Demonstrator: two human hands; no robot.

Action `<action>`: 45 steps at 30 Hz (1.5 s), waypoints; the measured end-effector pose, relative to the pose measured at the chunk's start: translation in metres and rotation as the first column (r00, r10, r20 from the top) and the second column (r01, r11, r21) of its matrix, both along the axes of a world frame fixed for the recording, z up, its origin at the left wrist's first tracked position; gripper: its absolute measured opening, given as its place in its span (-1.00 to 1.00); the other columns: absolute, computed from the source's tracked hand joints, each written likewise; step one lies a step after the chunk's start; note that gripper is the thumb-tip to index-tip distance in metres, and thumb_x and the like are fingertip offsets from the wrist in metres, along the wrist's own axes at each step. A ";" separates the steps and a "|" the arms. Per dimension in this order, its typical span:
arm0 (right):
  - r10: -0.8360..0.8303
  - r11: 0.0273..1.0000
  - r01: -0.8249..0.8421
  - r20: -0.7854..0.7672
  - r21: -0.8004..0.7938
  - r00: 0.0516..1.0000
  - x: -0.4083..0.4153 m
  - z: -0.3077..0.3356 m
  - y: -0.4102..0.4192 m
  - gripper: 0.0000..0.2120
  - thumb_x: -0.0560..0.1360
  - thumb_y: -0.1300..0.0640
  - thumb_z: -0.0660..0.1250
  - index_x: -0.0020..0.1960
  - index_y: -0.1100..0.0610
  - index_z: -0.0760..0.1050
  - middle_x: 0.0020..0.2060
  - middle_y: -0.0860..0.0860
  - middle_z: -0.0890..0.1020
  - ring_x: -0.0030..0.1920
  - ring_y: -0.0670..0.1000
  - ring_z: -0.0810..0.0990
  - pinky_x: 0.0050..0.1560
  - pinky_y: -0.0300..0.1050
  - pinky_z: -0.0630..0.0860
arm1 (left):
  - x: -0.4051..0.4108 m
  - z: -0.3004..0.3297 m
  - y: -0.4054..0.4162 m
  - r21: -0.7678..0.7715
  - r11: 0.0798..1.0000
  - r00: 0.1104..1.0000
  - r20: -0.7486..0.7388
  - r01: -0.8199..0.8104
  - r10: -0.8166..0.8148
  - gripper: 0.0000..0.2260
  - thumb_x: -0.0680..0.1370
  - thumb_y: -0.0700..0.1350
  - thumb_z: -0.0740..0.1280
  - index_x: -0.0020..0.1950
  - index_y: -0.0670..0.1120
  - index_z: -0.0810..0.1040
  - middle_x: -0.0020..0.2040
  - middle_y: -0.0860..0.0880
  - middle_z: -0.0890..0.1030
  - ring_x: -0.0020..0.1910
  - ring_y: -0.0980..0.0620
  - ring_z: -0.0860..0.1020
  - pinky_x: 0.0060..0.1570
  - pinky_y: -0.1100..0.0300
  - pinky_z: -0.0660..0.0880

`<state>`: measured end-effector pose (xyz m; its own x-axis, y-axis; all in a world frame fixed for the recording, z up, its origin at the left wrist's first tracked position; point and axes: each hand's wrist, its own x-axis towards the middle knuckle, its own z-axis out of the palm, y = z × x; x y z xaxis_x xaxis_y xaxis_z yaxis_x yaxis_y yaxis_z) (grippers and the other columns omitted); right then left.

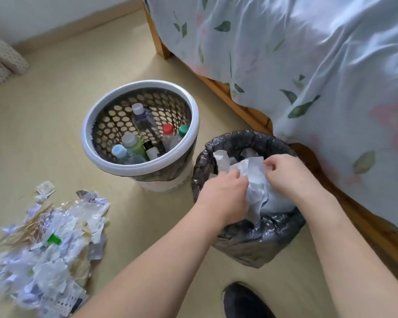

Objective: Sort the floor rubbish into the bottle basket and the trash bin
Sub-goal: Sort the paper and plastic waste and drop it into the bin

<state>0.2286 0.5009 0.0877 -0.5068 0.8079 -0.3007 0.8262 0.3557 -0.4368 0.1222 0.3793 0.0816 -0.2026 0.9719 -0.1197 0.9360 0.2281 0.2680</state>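
Gripping paper wad (254, 180) with left hand (223, 191), fingers curled; pinching same wad with right hand (285, 173). Both forearms reaching forward, wad over bin (246, 244). Scrap pile (48, 244) far left, basket (140, 127) between.

Beige floor (55, 92), wooden bed (248, 109) under leaf-print sheet (308, 53).

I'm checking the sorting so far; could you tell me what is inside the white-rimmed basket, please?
The basket holds capped plastic bottles: red cap, green cap, blue cap and several white or clear ones. Their lower parts and the basket's floor are hidden beneath them.
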 end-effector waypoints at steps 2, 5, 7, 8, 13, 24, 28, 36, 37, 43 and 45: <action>0.017 0.999 -0.015 0.064 -0.031 0.998 0.004 -0.012 0.000 -0.77 0.53 0.27 0.20 0.05 0.09 0.59 0.08 0.09 0.63 0.04 0.14 0.58 -0.07 -0.12 0.49 | 0.005 -0.017 0.010 -0.165 0.985 0.994 -0.092 0.048 -0.064 -0.69 0.53 0.02 0.31 0.20 -0.12 0.47 0.12 -0.09 0.47 0.08 -0.14 0.48 -0.15 0.03 0.40; 0.080 0.996 -0.072 0.145 -0.056 0.986 0.007 -0.026 -0.002 -0.73 0.50 0.31 0.20 -0.34 0.06 0.34 -0.26 0.08 0.53 -0.19 0.13 0.51 -0.40 -0.17 0.27 | 0.003 -0.034 0.015 -0.339 0.936 0.973 -0.172 0.091 -0.157 -0.73 0.58 -0.02 0.26 0.26 -0.06 0.48 0.16 -0.10 0.51 0.14 -0.18 0.50 -0.02 -0.01 0.44; 0.097 0.994 -0.088 0.157 -0.061 0.983 0.009 -0.027 -0.001 -0.67 0.50 0.31 0.19 -0.37 0.03 0.25 -0.32 0.04 0.45 -0.27 0.07 0.46 -0.44 -0.20 0.19 | 0.000 -0.032 0.014 -0.414 0.905 0.972 -0.150 0.103 -0.179 -0.73 0.57 -0.03 0.26 0.25 -0.04 0.47 0.15 -0.09 0.51 0.12 -0.17 0.50 -0.02 0.00 0.42; 0.094 0.995 -0.085 0.172 -0.059 0.981 0.009 -0.021 0.000 -0.65 0.50 0.32 0.19 -0.37 0.02 0.21 -0.35 0.01 0.41 -0.32 0.02 0.41 -0.45 -0.20 0.15 | -0.002 -0.025 0.012 -0.414 0.904 0.974 -0.140 0.107 -0.180 -0.74 0.55 -0.06 0.25 0.22 -0.05 0.48 0.12 -0.10 0.52 0.09 -0.16 0.51 -0.07 0.03 0.41; 0.128 0.989 -0.139 0.174 0.055 0.976 -0.006 0.022 -0.002 -0.87 0.49 0.27 0.22 -0.10 0.08 0.48 -0.16 0.04 0.54 -0.10 0.10 0.53 -0.21 -0.09 0.49 | -0.018 0.002 -0.023 -0.119 0.986 0.983 -0.126 0.117 -0.132 -0.77 0.44 -0.21 0.18 0.00 -0.10 0.58 -0.01 -0.05 0.57 -0.09 -0.12 0.48 -0.11 0.08 0.40; 0.538 0.839 -0.541 -0.064 -0.056 0.841 -0.103 0.026 -0.138 -0.76 0.54 0.10 0.24 0.19 0.06 0.50 0.08 -0.01 0.57 0.12 0.02 0.51 0.11 -0.09 0.47 | -0.096 -0.034 -0.187 0.225 0.870 0.899 0.121 -0.438 0.421 -0.70 0.43 -0.11 0.10 -0.03 -0.11 0.60 -0.05 -0.02 0.59 -0.06 -0.08 0.55 -0.02 0.01 0.50; 0.656 0.749 -0.655 -0.029 -0.100 0.754 -0.132 -0.020 -0.194 -0.68 0.55 0.13 0.21 0.29 0.09 0.44 0.13 0.05 0.53 0.19 0.07 0.47 0.10 -0.10 0.40 | -0.119 -0.069 -0.254 0.095 0.725 0.727 0.183 -0.683 0.661 -0.70 0.48 -0.10 0.13 0.09 -0.10 0.58 0.02 -0.02 0.57 0.03 -0.04 0.52 0.06 0.07 0.46; 0.842 0.529 -0.823 0.004 -0.206 0.539 -0.176 -0.117 -0.330 -0.66 0.55 0.13 0.21 0.31 0.17 0.38 0.20 0.14 0.47 0.22 0.19 0.47 0.12 -0.02 0.43 | -0.127 -0.139 -0.406 -0.098 0.298 0.259 0.291 -0.950 0.921 -0.87 0.56 -0.15 0.27 0.08 -0.02 0.53 0.03 0.01 0.51 -0.04 -0.03 0.52 -0.03 0.06 0.46; 0.861 0.500 -0.837 0.018 -0.222 0.509 -0.179 -0.131 -0.349 -0.65 0.56 0.08 0.23 0.31 0.18 0.37 0.20 0.14 0.46 0.20 0.19 0.48 0.10 0.00 0.45 | -0.126 -0.147 -0.424 -0.111 0.245 0.203 0.298 -0.963 0.933 -0.88 0.57 -0.14 0.28 0.08 -0.02 0.53 0.03 0.00 0.51 -0.06 -0.03 0.52 -0.04 0.07 0.45; 0.903 0.424 -0.904 0.105 -0.062 0.416 -0.176 -0.197 -0.411 -0.62 0.43 -0.07 0.41 0.10 0.17 0.48 -0.06 0.11 0.54 -0.09 0.17 0.55 -0.14 0.00 0.46 | -0.112 -0.183 -0.484 -0.190 0.085 0.001 0.405 -0.978 0.915 -0.71 0.54 -0.17 0.36 0.26 -0.10 0.49 0.09 -0.03 0.45 -0.09 0.06 0.51 0.00 0.21 0.37; 0.900 0.425 -0.902 0.074 0.075 0.430 -0.169 -0.214 -0.411 -0.75 0.39 -0.08 0.40 -0.15 0.10 0.50 -0.28 0.04 0.53 -0.33 0.10 0.52 -0.35 -0.06 0.42 | -0.111 -0.190 -0.487 -0.176 0.100 0.025 0.385 -0.979 0.922 -0.59 0.51 -0.10 0.41 0.33 -0.09 0.44 0.07 -0.03 0.42 -0.13 0.02 0.48 0.02 0.15 0.41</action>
<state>0.0595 0.0902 -0.1259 -0.9576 -0.0829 -0.2760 0.0188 0.9377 -0.3470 0.0110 -0.1076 -0.1084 -0.9328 -0.0448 -0.3576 -0.2537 0.7863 0.5633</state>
